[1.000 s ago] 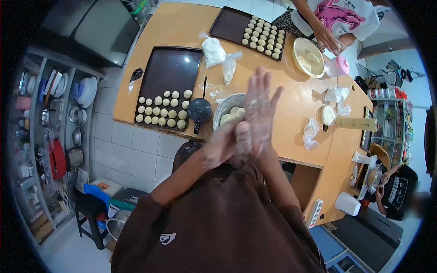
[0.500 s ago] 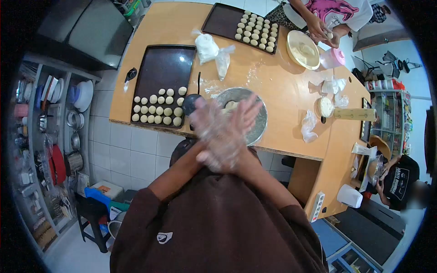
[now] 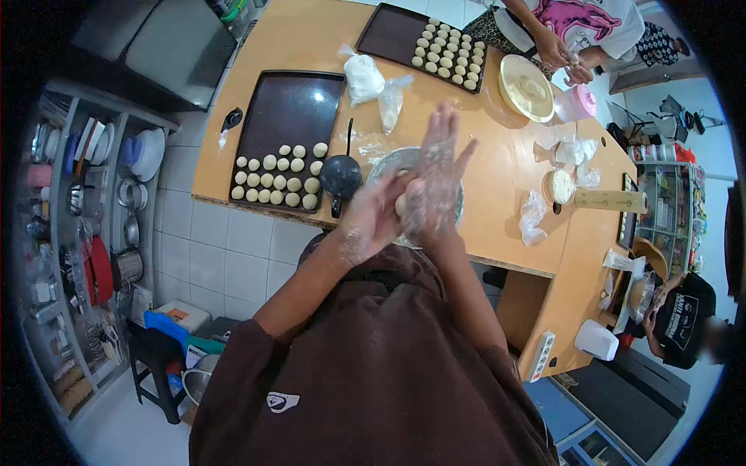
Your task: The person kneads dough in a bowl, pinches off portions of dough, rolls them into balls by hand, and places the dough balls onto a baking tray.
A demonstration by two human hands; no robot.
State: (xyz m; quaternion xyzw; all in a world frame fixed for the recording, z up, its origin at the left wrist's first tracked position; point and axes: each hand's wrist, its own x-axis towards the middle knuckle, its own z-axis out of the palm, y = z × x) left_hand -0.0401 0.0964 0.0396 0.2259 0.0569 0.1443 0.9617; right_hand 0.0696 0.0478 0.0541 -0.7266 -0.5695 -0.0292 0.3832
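A pale dough ball is between my two flour-dusted palms, mostly hidden by them. My left hand curls around it from the left. Pressed against its other side is my right hand, flat, with fingers stretched out and thumb apart. Both hands are above the metal bowl, whose contents are largely covered. Left of the bowl lies a dark round scoop with a thin handle. Beside it, a dark baking tray carries rows of dough balls at its near end.
Another tray with dough balls lies at the back, near bags of white powder. A co-worker's hands hold dough by a cream bowl. At right are a white tub and cardboard tube. Another person stands far right.
My hands, blurred and crossed palm to palm before, now stand more upright, the right one higher with fingers pointing away. The dough ball shows between them. The view has shifted slightly.
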